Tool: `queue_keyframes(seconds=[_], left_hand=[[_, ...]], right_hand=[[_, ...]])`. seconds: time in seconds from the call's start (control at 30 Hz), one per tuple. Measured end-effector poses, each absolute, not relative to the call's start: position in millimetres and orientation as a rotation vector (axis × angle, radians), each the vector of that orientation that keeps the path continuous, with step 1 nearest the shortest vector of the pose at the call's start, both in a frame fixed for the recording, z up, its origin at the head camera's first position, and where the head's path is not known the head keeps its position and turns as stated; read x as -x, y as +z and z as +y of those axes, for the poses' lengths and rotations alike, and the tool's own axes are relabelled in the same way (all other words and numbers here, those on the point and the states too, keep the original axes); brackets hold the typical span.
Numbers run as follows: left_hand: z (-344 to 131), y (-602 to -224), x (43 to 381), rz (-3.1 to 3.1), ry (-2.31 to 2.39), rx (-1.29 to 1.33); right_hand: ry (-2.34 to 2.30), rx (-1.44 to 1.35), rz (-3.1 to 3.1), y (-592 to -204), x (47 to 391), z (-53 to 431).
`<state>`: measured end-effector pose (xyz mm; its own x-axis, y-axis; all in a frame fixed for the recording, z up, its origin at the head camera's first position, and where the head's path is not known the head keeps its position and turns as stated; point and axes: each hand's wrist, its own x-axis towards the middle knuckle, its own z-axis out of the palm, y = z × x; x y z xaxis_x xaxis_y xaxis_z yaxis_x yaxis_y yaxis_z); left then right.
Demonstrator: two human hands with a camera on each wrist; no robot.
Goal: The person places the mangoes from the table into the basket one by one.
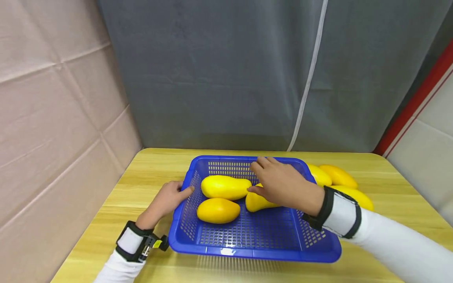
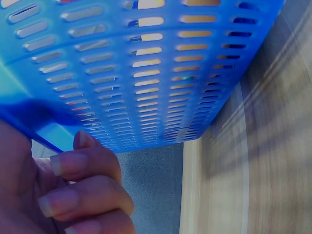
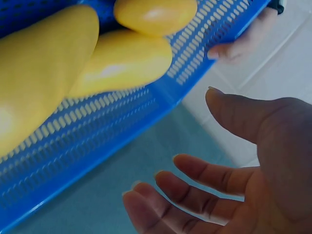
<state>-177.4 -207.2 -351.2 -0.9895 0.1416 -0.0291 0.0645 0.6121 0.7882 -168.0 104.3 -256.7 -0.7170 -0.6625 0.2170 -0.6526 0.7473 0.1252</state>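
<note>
Basket (image 1: 247,251) on the surface (image 1: 159,167), in front of the person, between the hands. Three yellow fruits inside: a long fruit (image 1: 224,187) toward the back, an oval fruit (image 1: 218,211) nearer the front, and a third fruit (image 1: 256,202) just right of them, partly hidden by the right hand (image 1: 281,184). Outside the basket, at its right, a small group: back fruit (image 1: 319,176), far fruit (image 1: 339,176), near fruit (image 1: 355,195).

Left hand (image 1: 170,198): holds the basket's left rim, thumb on top, fingers bent on the outer side. Right hand: over the basket, thumb and fingers well apart, nothing in it; right wrist view shows it clear of the fruits.

Handling (judged): fruits look smooth and glossy, so probably somewhat slippery and apt to roll; firmness and weight cannot be told. Best hold likely across the thick middle, thumb opposite fingers, light pressure. Basket appears to be thin, perforated plastic, light, slightly flexible; the rim seems the firmest hold.
</note>
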Motion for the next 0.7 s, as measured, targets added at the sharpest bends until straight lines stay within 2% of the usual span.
queue_keyframes(seconds=[0.53, 0.7], left_hand=[[-208, -349, 176, 2.700, 1.368, -0.194], [-208, -351, 177, 2.685, 1.374, -0.204]], right_hand=[[0.105, -0.881, -2.715, -235, 174, 168], [0.176, -0.733, -2.796, -226, 179, 193]])
